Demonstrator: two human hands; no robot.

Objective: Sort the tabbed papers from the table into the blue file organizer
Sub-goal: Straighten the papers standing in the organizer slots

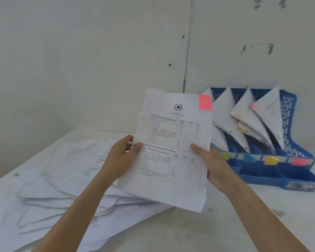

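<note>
A printed paper with a pink tab at its top right corner is held upright above the table. My left hand pinches its left edge and my right hand grips its right edge. Behind it to the right stands the blue file organizer, whose slots hold leaning papers. Green, blue, yellow and pink labels mark the organizer's front. A loose pile of papers lies on the table at the left.
The white table stands against a white wall. The organizer's front tray compartments sit at the right. Bare tabletop shows in front of the organizer and between my forearms.
</note>
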